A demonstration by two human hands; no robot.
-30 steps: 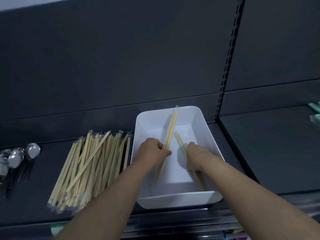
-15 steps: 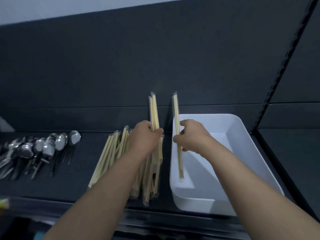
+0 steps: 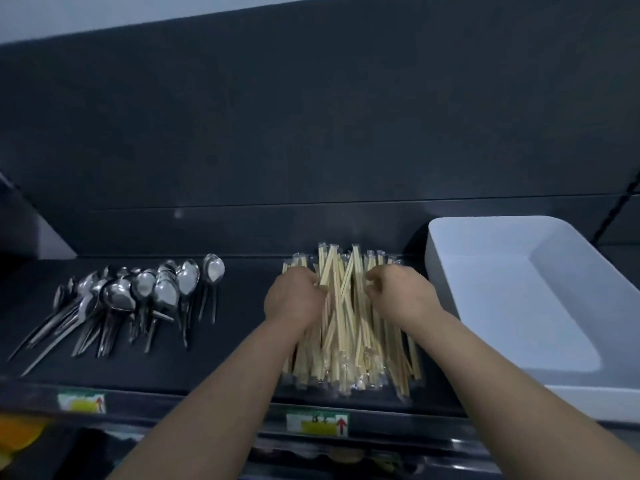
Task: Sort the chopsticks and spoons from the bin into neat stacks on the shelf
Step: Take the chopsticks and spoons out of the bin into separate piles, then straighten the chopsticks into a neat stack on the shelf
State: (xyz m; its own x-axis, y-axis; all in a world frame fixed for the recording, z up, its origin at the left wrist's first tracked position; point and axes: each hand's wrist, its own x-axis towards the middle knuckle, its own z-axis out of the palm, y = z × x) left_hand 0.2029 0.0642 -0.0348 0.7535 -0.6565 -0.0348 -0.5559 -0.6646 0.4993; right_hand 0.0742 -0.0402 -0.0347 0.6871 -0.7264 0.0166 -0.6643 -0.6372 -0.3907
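Head view suggested the last tidying step: the white bin [image 3: 502,306] looked empty, the chopsticks [image 3: 349,355] lay heaped just left of it, and the left hand [image 3: 294,299] and right hand [image 3: 401,294] each curled fingers round some. Next came squaring their ends. A dark back panel [image 3: 311,133] rose behind the dark shelf [image 3: 242,368]; spoons [image 3: 138,292] fanned at left.

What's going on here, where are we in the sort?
A person is sorting cutlery on a dark shelf. The left hand and right hand each grip packs near the far end of the pile of wrapped chopsticks, which lies roughly aligned. The spoons lie in a loose heap to the left. The white bin sits to the right; the part in view holds nothing.
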